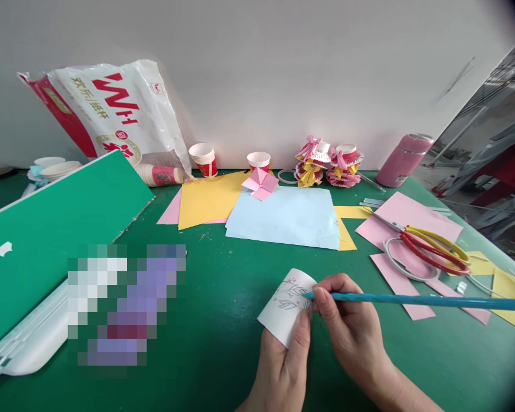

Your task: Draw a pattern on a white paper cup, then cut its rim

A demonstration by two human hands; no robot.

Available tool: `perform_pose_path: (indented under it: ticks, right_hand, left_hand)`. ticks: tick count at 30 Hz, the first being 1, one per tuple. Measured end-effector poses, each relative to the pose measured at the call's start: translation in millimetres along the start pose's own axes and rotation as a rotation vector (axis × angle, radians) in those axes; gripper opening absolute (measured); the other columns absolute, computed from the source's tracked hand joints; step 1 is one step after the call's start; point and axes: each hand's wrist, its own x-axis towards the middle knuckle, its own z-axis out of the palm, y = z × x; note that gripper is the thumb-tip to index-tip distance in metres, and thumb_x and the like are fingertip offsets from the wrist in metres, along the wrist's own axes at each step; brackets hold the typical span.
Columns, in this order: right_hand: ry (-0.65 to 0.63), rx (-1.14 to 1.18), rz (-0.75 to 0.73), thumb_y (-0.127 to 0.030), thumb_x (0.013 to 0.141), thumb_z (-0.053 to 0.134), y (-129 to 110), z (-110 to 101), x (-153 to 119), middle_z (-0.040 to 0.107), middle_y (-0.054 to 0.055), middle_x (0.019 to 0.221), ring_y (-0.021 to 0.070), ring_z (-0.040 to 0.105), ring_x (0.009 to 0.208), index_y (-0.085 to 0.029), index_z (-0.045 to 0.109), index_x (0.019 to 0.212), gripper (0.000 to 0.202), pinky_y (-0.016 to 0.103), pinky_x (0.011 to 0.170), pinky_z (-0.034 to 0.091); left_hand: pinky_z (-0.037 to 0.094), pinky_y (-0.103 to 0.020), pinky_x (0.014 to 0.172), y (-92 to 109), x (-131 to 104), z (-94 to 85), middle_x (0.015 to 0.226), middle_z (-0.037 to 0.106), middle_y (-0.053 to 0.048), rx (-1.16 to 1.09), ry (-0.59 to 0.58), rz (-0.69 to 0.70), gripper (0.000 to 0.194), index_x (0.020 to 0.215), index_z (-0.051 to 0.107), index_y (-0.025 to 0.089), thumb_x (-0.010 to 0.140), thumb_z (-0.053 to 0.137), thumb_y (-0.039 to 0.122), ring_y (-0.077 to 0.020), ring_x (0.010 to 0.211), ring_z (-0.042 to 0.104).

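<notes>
My left hand (283, 360) holds a curved piece of white paper (281, 323), shaped like a cup's wall. Its thumb presses on the front, while the other fingers are hidden behind or inside. Grey line drawings of leafy sprigs with small reddish marks cover the paper. Between the thumb and fingers of my right hand (347, 326) is a long blue pencil (412, 300), pointing left. The tip lies against the drawing, though whether it presses on the surface I cannot tell. Both hands are close together above the green tabletop (214, 337).
Beyond the hands lie blue paper (283, 217), yellow paper (210, 200) and a pink folded paper (260, 183). Scissors (429, 246) rest on pink sheets at right, near a pink flask (405, 160). Paper cups (203, 160) and decorated cups (345, 166) stand by the wall. A green board (68, 229) slants at left.
</notes>
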Motion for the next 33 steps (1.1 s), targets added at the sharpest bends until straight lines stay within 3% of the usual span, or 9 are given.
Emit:
perform_pose_path:
  ticks: [11,24,29,33]
  right_hand:
    - [-0.018,0.006,0.03,-0.029,0.087,0.05,-0.4,1.0,0.2,0.05,-0.004,0.061,0.0104,0.046,0.053,-0.023,0.049,0.076,0.013,0.021,0.047,0.038]
    - [-0.037,-0.004,0.074,-0.032,0.087,0.05,0.9,0.9,2.1,0.049,-0.004,0.06,0.0118,0.045,0.052,-0.023,0.049,0.074,0.016,0.023,0.046,0.037]
    - [-0.036,-0.011,0.079,-0.033,0.086,0.05,-0.6,0.7,2.0,0.048,-0.004,0.059,0.0116,0.044,0.051,-0.022,0.05,0.074,0.016,0.023,0.045,0.036]
    - [-0.042,0.021,0.103,-0.033,0.086,0.051,-2.9,1.5,1.3,0.047,-0.003,0.059,0.0111,0.043,0.051,-0.021,0.05,0.073,0.018,0.023,0.045,0.035]
  left_hand:
    - [0.035,-0.037,0.101,0.4,-1.2,2.7,0.12,0.059,-0.01,0.111,-0.01,0.12,0.04,0.112,0.06,0.019,0.077,0.057,0.038,-0.0279,0.119,0.045]
    - [0.033,-0.038,0.103,-6.1,-0.1,-1.5,0.129,0.052,-0.011,0.205,-0.055,0.17,0.043,0.117,0.054,0.018,0.08,0.052,0.04,-0.0275,0.124,0.039]
    - [0.036,-0.038,0.101,-4.9,1.2,-3.3,0.129,0.052,-0.011,0.193,-0.149,0.134,0.043,0.118,0.054,0.018,0.08,0.054,0.036,-0.0283,0.122,0.042]
    - [0.035,-0.035,0.101,0.2,0.3,3.8,0.124,0.055,-0.01,0.091,0.005,0.109,0.038,0.11,0.06,0.018,0.076,0.06,0.032,-0.0279,0.121,0.043]
